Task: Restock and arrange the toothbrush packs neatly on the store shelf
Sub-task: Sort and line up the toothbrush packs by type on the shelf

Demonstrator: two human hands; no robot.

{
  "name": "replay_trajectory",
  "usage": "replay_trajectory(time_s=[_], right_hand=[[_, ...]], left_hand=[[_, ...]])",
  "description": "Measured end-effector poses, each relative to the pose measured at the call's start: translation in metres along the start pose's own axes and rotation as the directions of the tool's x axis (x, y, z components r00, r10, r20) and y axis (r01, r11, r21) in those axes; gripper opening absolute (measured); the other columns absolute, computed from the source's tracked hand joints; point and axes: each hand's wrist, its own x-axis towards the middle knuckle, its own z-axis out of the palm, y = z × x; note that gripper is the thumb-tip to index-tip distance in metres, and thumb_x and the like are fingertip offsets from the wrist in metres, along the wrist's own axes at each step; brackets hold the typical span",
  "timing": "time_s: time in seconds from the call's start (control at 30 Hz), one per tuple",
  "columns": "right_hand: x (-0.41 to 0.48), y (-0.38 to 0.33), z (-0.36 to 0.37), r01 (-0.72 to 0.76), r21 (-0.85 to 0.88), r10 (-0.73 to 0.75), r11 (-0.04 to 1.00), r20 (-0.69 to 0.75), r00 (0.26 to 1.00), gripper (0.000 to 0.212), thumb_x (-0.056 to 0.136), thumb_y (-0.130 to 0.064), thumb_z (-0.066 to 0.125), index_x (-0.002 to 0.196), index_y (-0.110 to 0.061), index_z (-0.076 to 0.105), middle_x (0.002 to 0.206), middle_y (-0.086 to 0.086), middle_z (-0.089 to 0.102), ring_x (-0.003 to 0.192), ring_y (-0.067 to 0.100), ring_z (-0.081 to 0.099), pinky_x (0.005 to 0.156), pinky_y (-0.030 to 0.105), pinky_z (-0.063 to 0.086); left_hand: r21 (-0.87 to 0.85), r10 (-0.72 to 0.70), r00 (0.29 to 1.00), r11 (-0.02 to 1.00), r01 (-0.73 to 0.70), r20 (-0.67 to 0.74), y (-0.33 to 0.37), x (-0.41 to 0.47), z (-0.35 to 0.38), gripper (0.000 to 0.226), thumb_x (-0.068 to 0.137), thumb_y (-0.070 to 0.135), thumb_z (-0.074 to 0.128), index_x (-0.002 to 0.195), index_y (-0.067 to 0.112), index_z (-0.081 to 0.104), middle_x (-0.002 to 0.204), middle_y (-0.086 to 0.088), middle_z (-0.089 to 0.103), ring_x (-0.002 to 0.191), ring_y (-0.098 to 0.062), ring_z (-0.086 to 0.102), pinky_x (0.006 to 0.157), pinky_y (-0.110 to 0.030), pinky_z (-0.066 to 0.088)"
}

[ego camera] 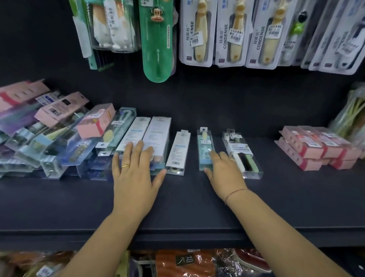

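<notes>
Toothbrush packs (177, 151) lie side by side on the shelf (193, 205); our left grip (134, 174) rests flat and open on two white ones, our right grip (223, 173) open against a clear box (240, 149) holding white and green brushes.

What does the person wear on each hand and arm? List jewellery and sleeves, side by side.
The left hand wears a gold band ring on one finger. The right hand wears a thin ring and a thin reddish cord bracelet at the wrist. The left forearm and right forearm are bare: no sleeves, gloves or watch show.
</notes>
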Motion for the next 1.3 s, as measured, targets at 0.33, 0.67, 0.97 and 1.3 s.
replay_trajectory(time_s=[0.33, 0.67, 0.97, 1.3], right_hand=[[-0.015, -0.045, -0.021, 0.054, 0.677, -0.067, 0.734, -0.007, 0.998, 0.057, 0.096, -0.031, 0.059, 0.146, -0.019, 0.035, 0.135, -0.007, 0.043, 0.116, 0.007, 0.047, 0.092, 0.015, 0.040], [-0.009, -0.062, -0.004, 0.027, 0.560, -0.140, 0.828, 0.161, 0.977, 0.095, 0.076, -0.055, 0.074, 0.152, -0.027, 0.025, 0.151, -0.002, 0.022, 0.142, 0.018, 0.020, 0.118, 0.037, 0.024], [-0.018, -0.059, -0.002, 0.219, 0.096, -0.196, 0.971, -0.204, 0.959, 0.049, 0.089, -0.045, 0.061, 0.126, -0.014, 0.052, 0.128, 0.001, 0.050, 0.118, 0.021, 0.048, 0.092, 0.030, 0.040], [-0.016, -0.035, -0.019, 0.045, 0.371, 0.090, 0.928, -0.339, 0.936, 0.034, 0.092, -0.031, 0.057, 0.122, -0.018, 0.051, 0.089, 0.004, 0.062, 0.080, 0.024, 0.057, 0.067, 0.032, 0.041]], left_hand=[[-0.131, 0.236, 0.970, 0.961, -0.242, -0.056, 0.014, -0.003, -0.005, 0.041, 0.082, 0.028, 0.072, 0.119, 0.017, 0.060, 0.112, 0.000, 0.069, 0.106, -0.019, 0.064, 0.104, -0.038, 0.030], [-0.707, -0.088, 0.978, 0.678, 0.199, 0.191, 0.010, -0.006, -0.019, 0.054, 0.098, -0.004, 0.039, 0.142, 0.027, 0.037, 0.130, 0.015, 0.054, 0.121, 0.006, 0.051, 0.092, -0.006, 0.040], [-0.701, -0.071, 0.974, 0.683, 0.205, 0.217, 0.012, -0.005, -0.015, 0.042, 0.104, 0.024, 0.039, 0.146, 0.028, 0.036, 0.134, 0.019, 0.051, 0.121, 0.012, 0.047, 0.094, 0.001, 0.032], [-0.761, -0.040, 0.948, 0.587, 0.278, 0.316, 0.026, -0.005, -0.015, 0.045, 0.103, 0.032, 0.039, 0.147, 0.034, 0.032, 0.137, 0.022, 0.050, 0.125, 0.008, 0.047, 0.105, -0.015, 0.035]])
